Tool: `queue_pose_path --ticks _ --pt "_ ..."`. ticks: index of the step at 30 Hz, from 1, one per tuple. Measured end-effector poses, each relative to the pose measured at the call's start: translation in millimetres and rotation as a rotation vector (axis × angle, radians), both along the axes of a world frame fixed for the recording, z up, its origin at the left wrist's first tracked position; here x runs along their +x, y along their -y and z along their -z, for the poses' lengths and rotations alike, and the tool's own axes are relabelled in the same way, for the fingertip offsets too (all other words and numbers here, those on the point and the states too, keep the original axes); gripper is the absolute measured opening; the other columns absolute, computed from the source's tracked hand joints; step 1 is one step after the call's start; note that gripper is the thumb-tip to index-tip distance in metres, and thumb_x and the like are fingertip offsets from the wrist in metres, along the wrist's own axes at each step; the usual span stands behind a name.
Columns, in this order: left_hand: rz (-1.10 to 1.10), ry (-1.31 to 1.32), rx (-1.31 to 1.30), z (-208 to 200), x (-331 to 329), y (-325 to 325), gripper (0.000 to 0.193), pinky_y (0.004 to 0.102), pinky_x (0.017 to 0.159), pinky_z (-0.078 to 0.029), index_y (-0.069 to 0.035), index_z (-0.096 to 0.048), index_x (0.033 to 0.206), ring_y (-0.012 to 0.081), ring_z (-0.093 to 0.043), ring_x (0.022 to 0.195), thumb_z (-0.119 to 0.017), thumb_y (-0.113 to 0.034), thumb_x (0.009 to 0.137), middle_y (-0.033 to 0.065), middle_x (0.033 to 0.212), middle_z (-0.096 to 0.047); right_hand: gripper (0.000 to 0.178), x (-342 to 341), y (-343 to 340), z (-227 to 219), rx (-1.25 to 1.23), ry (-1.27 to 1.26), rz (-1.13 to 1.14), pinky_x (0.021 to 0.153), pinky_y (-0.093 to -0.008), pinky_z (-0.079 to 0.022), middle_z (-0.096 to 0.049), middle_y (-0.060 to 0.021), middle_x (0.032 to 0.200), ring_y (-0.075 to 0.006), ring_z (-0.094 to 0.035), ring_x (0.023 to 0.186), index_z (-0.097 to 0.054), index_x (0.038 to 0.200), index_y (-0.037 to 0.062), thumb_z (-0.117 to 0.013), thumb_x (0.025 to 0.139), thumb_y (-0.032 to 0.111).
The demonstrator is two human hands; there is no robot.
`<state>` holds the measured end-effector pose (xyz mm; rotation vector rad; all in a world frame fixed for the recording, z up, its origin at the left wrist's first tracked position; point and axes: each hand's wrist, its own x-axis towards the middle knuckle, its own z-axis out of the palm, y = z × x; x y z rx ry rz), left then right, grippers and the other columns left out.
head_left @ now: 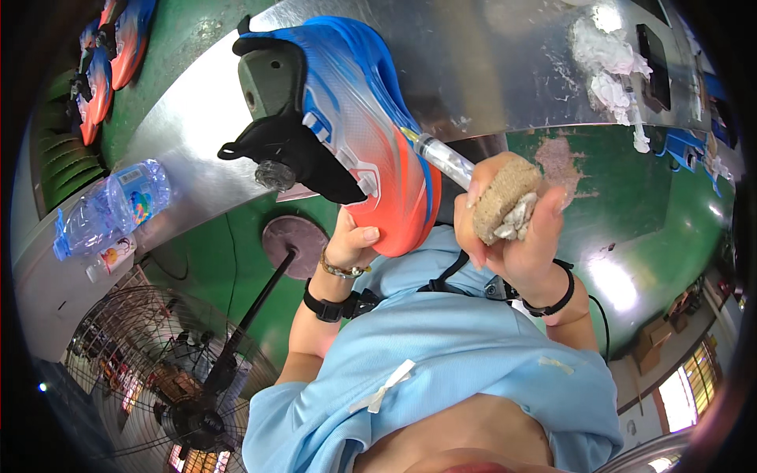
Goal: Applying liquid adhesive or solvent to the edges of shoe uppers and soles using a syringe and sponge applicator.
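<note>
Standing at the upper left of the frame, several blue-and-orange shoes [130, 39] sit beyond the desk [489, 67]. Below them, a clear plastic bottle [134, 193] lies on its side at the desk's left end, its contents hard to tell, with a smaller bottle [114, 256] beside it. A wire-caged fan [158, 386] fills the lower left. At upper centre, a blue-and-orange shoe [347, 118] with a black collar hides part of the desk; the left hand [351, 240] grips its toe, thumb on top, other fingers mostly hidden. Right of centre, the right hand [509, 229] is curled around a tan sponge [505, 197], a white wad and a clear syringe [445, 160], whose yellow tip lies at the shoe's edge; its fill is unclear. At upper right, crumpled white material [603, 55] lies beside a dark phone [653, 67].
</note>
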<state>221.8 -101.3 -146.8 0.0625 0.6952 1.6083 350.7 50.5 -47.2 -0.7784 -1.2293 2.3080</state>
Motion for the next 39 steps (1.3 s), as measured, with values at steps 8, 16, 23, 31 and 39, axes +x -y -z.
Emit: queue_pose_path --ticks 8,16,23,31,39 --pt "0.031 0.306 0.161 4 30 -50 0.062 0.0365 0.091 -0.041 -0.005 -0.039 0.12 0.0205 -0.049 0.107 -0.071 -0.014 0.068 0.0071 0.115 -0.05 0.071 37 -11 -16 0.031 -0.114 0.041 0.034 -0.0197 -0.03 -0.049 -0.0052 0.054 -0.0098 -0.048 0.04 -0.046 0.089 -0.0045 -0.032 0.08 0.065" --pt "0.144 0.239 0.226 -2 36 -105 0.078 0.0404 0.104 -0.024 -0.009 -0.036 0.126 0.0273 -0.025 0.127 -0.076 -0.033 0.063 0.009 0.13 -0.037 0.081 54 -13 -32 -0.028 -0.12 0.203 0.035 -0.0228 -0.036 -0.048 -0.0071 0.06 -0.0129 -0.048 0.041 -0.046 0.088 -0.0011 -0.034 0.066 0.076" --pt "0.117 0.216 0.297 -6 34 -136 0.069 0.0372 0.104 -0.03 -0.006 -0.04 0.122 0.0271 -0.022 0.128 -0.073 -0.031 0.067 0.0084 0.13 -0.036 0.083 55 -21 -34 0.079 -0.139 0.244 0.032 -0.0214 -0.03 -0.04 -0.0024 0.045 -0.0115 -0.043 0.036 -0.046 0.082 0.0048 -0.029 0.058 0.082" --pt "0.034 0.188 0.355 -7 34 -161 0.063 0.0335 0.1 -0.036 -0.004 -0.042 0.119 0.0236 -0.026 0.127 -0.071 -0.03 0.07 0.01 0.13 -0.036 0.083 48 -21 -29 0.195 -0.147 0.327 0.034 -0.0216 -0.032 -0.042 -0.0036 0.046 -0.0121 -0.044 0.037 -0.045 0.082 0.0041 -0.032 0.057 0.082" --pt "-0.119 0.173 0.253 -54 35 -179 0.057 0.0341 0.103 -0.032 -0.003 -0.044 0.115 0.0245 -0.037 0.121 -0.068 -0.032 0.073 0.0095 0.124 -0.042 0.078 40 -21 -15 0.301 -0.299 0.276 0.045 -0.0246 -0.043 -0.054 -0.0111 0.064 -0.016 -0.055 0.053 -0.047 0.091 -0.0012 -0.055 0.058 0.069"
